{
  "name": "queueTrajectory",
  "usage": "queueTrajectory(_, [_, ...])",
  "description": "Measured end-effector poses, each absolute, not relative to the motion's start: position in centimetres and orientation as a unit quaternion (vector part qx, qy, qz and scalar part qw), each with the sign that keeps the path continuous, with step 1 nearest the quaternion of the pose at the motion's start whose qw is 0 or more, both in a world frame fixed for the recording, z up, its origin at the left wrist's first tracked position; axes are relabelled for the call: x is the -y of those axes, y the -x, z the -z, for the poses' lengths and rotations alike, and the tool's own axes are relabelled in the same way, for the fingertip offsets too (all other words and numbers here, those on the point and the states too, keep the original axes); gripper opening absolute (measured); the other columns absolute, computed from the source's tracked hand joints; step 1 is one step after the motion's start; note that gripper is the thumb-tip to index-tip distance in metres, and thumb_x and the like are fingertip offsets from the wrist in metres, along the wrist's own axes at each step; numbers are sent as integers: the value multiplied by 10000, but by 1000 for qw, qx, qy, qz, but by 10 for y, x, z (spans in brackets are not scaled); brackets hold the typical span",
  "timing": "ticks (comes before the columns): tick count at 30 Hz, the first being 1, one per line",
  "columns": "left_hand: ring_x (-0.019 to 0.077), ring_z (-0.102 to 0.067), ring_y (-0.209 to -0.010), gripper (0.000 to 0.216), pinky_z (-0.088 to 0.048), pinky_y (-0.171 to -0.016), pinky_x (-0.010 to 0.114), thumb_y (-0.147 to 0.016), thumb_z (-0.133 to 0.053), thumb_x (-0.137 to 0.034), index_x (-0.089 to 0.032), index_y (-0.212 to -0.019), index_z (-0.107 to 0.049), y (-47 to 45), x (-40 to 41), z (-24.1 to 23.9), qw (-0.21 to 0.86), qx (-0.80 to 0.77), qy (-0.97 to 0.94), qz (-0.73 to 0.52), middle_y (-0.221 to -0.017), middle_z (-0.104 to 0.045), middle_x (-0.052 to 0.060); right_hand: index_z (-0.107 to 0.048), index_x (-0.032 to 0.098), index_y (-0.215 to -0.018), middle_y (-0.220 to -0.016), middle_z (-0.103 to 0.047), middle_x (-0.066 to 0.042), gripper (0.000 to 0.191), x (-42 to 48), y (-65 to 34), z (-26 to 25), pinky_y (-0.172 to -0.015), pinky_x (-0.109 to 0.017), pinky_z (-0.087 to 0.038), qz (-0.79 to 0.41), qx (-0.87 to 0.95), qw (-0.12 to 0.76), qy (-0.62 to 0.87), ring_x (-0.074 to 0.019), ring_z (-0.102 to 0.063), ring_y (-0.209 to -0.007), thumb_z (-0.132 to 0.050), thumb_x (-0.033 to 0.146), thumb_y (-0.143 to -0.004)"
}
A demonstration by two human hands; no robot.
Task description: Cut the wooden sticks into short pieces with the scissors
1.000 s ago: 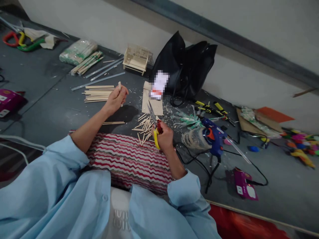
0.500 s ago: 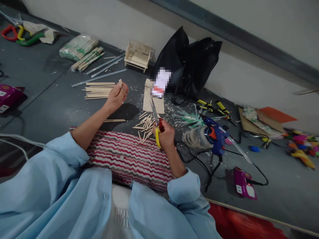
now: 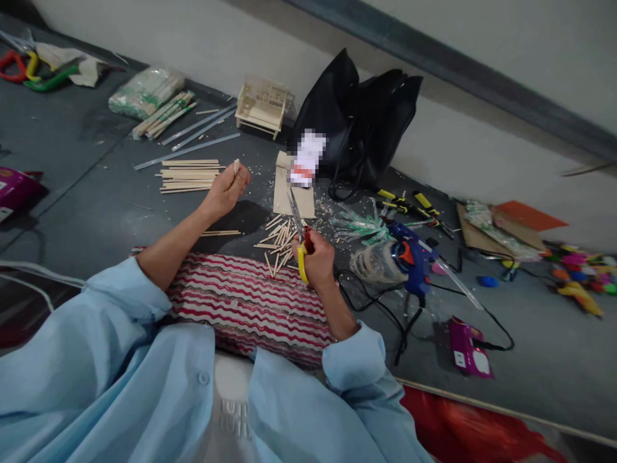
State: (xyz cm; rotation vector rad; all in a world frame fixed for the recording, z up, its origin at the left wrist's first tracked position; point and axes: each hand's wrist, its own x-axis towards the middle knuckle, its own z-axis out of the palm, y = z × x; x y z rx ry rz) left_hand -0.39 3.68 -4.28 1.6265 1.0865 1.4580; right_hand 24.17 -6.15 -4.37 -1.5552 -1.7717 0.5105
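My left hand (image 3: 226, 190) is closed around a short wooden stick (image 3: 236, 166) whose tip pokes up above the fingers. It hovers just right of a row of long wooden sticks (image 3: 186, 176) on the grey floor. My right hand (image 3: 315, 257) grips scissors (image 3: 299, 235) with yellow and red handles, blades pointing up and away. Just beyond that hand lies a pile of short cut sticks (image 3: 279, 241). A red and white striped cloth (image 3: 245, 305) covers my lap.
A blue glue gun (image 3: 409, 257) with a black cord stands to the right. A black bag (image 3: 357, 128) leans on the wall, beside a small wooden model (image 3: 263, 106). Cardboard (image 3: 289, 190), yellow-handled pliers (image 3: 409, 206), stick packets (image 3: 149, 99) and a purple box (image 3: 465, 347) lie around.
Both hands stay almost where they were, still holding the stick and the scissors. The camera view has shifted slightly.
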Motion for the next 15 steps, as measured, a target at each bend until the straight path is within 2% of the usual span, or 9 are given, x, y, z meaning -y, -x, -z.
queueTrajectory(5, [134, -454, -590, 411, -354, -612, 277, -924, -447, -581, -213, -750, -500, -8, -21, 26, 260, -420, -716, -494, -656, -454, -5, -562, 209, -775, -640, -553, 32, 204, 63, -237, 38, -589, -241, -388, -188, 673, 365, 616, -113, -454, -572, -582, 412, -780])
queueTrajectory(11, [150, -503, -613, 260, -352, -619, 259, -965, -421, -388, -200, -806, -503, -23, -1, 19, 205, -424, -790, -393, -659, -495, 6, -481, 228, -750, -650, -476, 45, 213, 66, -233, 35, -606, -248, -365, -185, 687, 351, 609, -117, -419, -602, -590, 408, -785])
queueTrajectory(15, [169, -548, -643, 194, -383, -626, 266, -951, -432, -344, -194, -895, -542, -28, 9, 19, 189, -431, -804, -363, -702, -565, 29, -459, 229, -748, -691, -490, 28, 212, 68, -232, 35, -634, -261, -365, -166, 701, 342, 604, -130, -424, -645, -605, 380, -773])
